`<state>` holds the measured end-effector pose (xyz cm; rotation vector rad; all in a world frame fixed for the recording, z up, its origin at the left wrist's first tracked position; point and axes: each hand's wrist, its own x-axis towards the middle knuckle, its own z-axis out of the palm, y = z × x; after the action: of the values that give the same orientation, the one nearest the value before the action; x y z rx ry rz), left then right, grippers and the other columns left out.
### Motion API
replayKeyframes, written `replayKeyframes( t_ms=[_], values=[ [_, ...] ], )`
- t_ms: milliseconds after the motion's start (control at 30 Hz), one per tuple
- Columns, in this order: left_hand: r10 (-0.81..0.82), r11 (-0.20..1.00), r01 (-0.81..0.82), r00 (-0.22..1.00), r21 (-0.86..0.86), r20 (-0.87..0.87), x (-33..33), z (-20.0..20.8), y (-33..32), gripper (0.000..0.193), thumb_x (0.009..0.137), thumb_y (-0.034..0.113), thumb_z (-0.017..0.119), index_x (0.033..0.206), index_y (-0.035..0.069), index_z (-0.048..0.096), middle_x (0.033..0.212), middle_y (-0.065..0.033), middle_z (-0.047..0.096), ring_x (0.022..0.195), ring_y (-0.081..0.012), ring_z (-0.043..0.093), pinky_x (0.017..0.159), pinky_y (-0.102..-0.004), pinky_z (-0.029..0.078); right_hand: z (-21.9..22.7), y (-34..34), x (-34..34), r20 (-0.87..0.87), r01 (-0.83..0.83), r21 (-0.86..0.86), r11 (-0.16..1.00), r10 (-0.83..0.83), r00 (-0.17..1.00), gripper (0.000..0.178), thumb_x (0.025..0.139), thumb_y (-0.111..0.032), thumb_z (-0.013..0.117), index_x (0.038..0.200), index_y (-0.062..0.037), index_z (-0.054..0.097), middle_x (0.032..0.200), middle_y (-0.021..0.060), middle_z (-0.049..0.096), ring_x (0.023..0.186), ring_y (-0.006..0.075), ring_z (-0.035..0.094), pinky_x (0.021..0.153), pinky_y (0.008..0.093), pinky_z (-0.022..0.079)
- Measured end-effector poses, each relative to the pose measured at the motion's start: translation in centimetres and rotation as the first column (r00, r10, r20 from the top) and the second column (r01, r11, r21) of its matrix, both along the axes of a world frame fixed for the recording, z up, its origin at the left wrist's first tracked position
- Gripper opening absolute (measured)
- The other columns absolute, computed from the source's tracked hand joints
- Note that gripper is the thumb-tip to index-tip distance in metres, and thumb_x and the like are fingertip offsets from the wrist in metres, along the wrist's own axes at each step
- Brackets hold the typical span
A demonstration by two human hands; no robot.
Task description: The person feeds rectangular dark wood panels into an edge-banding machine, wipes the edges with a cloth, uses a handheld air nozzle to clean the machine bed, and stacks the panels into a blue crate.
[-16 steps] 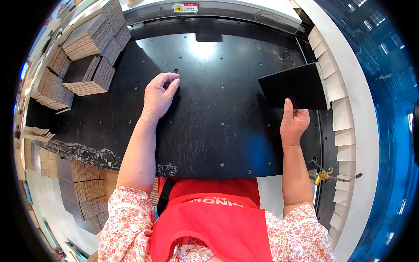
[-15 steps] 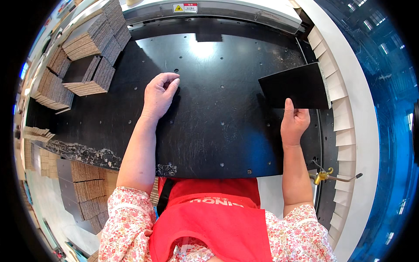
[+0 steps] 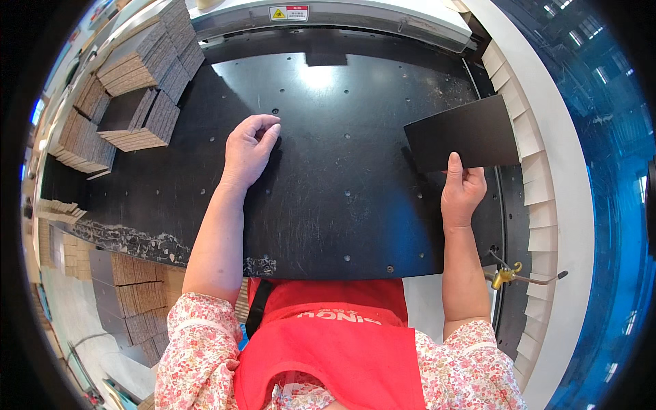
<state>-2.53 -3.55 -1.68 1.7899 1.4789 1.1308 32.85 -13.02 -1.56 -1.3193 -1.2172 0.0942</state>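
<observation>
My right hand (image 3: 465, 191) grips a thin black rectangular panel (image 3: 465, 133) by its near edge, thumb on the upper face. The panel is held at a slant over the right part of the black worktable (image 3: 328, 205), its right end reaching over the table's side edge. Left of the table's middle, my left hand (image 3: 250, 149) is loosely closed, thumb against the curled forefinger. Nothing shows in it, and I cannot tell whether it touches the tabletop.
Stacks of dark-faced boards (image 3: 140, 119) with brown chipboard edges stand at the far left. More boards (image 3: 137, 294) lie below the table. White overlapping flaps (image 3: 533, 178) line the right side, near a brass air gun (image 3: 506, 275). A white machine beam (image 3: 328, 15) crosses the back.
The panel has tilted slightly in my right hand; its face looks lighter and the pale strip along its right edge no longer shows. My left hand has hardly moved.
</observation>
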Motion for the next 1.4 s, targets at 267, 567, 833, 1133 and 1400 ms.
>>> replayKeyframes(
  t_ms=[267,567,833,1133,1400],
  values=[
    [0.005,1.000,-0.005,1.000,0.000,-0.031,0.0,0.1,-0.1,0.017,0.093,0.015,0.067,0.106,0.004,0.071,0.092,-0.0036,0.067,0.082,-0.0116,0.062,0.079,-0.0269,0.052,0.4,0.0,-0.5,-0.223,-0.143,-0.008,0.990,0.138,0.965,0.018,0.097,-0.019,0.067,0.091,-0.0023,0.064,0.076,-0.0041,0.056,0.065,0.0053,0.046,0.059,0.0241,0.039],
    [-0.005,1.000,0.005,1.000,-0.015,0.002,-0.1,0.0,0.0,0.018,0.093,0.015,0.067,0.106,0.004,0.071,0.092,-0.0033,0.067,0.082,-0.0112,0.062,0.078,-0.0263,0.052,0.9,-0.3,-0.4,-0.437,-0.282,-0.124,0.951,0.203,0.876,0.022,0.100,-0.023,0.062,0.097,-0.0014,0.064,0.086,-0.0006,0.061,0.073,0.0063,0.054,0.064,0.0231,0.046],
    [-0.001,1.000,0.001,1.000,-0.010,-0.018,0.0,0.2,-0.1,0.017,0.093,0.015,0.067,0.106,0.004,0.071,0.092,-0.0032,0.067,0.082,-0.0110,0.062,0.079,-0.0261,0.052,0.3,-0.1,0.3,-0.562,-0.353,-0.099,0.930,0.240,0.792,0.023,0.100,-0.024,0.062,0.101,-0.0011,0.063,0.093,0.0025,0.064,0.080,0.0095,0.061,0.072,0.0269,0.054],
    [-0.006,1.000,0.006,1.000,-0.007,-0.010,0.0,0.3,-0.1,0.017,0.093,0.015,0.067,0.106,0.004,0.071,0.092,-0.0031,0.067,0.082,-0.0112,0.063,0.079,-0.0264,0.052,0.6,-0.1,-0.1,-0.577,-0.357,-0.075,0.931,0.252,0.777,0.022,0.100,-0.023,0.061,0.102,-0.0008,0.064,0.094,0.0031,0.065,0.082,0.0095,0.061,0.075,0.0270,0.054],
    [0.002,1.000,-0.003,0.999,-0.006,-0.048,0.0,0.3,-0.2,0.018,0.093,0.016,0.067,0.106,0.004,0.071,0.093,-0.0034,0.067,0.082,-0.0118,0.063,0.079,-0.0271,0.052,0.5,-0.2,0.1,-0.598,-0.374,-0.079,0.924,0.256,0.760,0.022,0.100,-0.024,0.062,0.100,-0.0020,0.065,0.093,0.0021,0.065,0.080,0.0088,0.061,0.074,0.0263,0.053]
  ],
)
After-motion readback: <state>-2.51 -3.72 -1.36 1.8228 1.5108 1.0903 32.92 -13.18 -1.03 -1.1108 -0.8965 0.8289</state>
